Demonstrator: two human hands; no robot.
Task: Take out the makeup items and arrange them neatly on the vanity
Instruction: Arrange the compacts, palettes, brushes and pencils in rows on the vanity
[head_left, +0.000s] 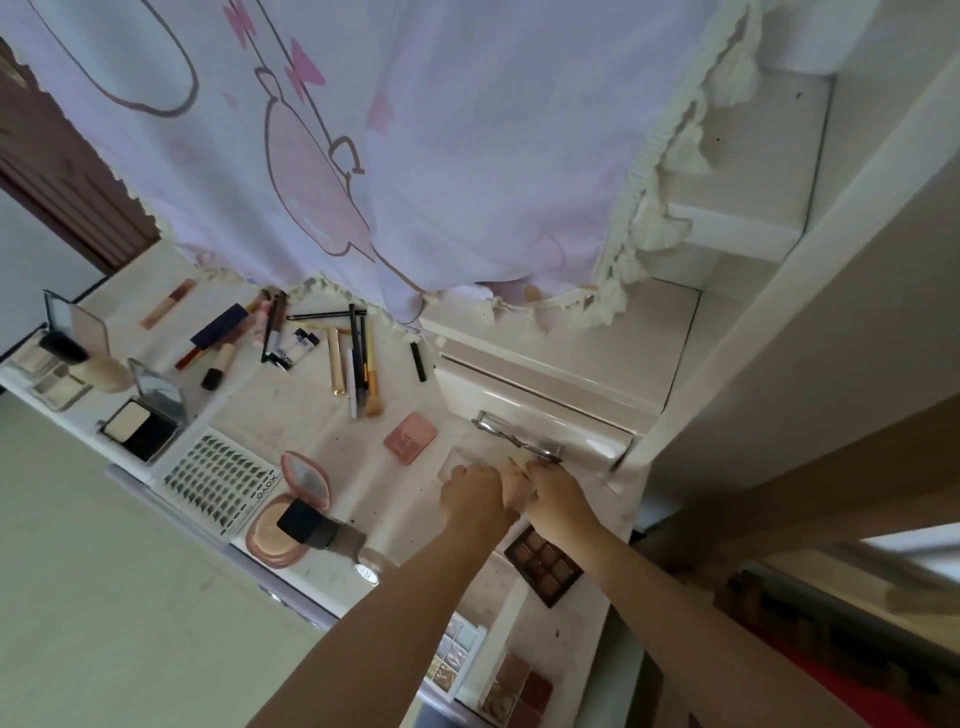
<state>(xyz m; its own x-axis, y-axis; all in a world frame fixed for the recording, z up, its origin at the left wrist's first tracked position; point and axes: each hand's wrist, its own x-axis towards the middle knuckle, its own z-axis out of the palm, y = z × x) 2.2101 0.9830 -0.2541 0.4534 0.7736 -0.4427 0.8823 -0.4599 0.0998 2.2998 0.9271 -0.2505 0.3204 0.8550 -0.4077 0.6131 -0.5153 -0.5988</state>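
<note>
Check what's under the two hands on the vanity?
Left hand and right hand meet over a small clear, blurred item; what it is can't be told. The brown eyeshadow palette shows below the right wrist, its upper corner covered.

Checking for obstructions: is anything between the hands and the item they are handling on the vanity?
No. Both the left hand and right hand already touch a small pale item between them; what it is cannot be told.

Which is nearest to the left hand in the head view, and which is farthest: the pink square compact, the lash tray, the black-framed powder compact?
From the left hand:
1. Pink square compact, just beyond it.
2. Lash tray, at the vanity's edge.
3. Black-framed powder compact, past the tray.
</note>
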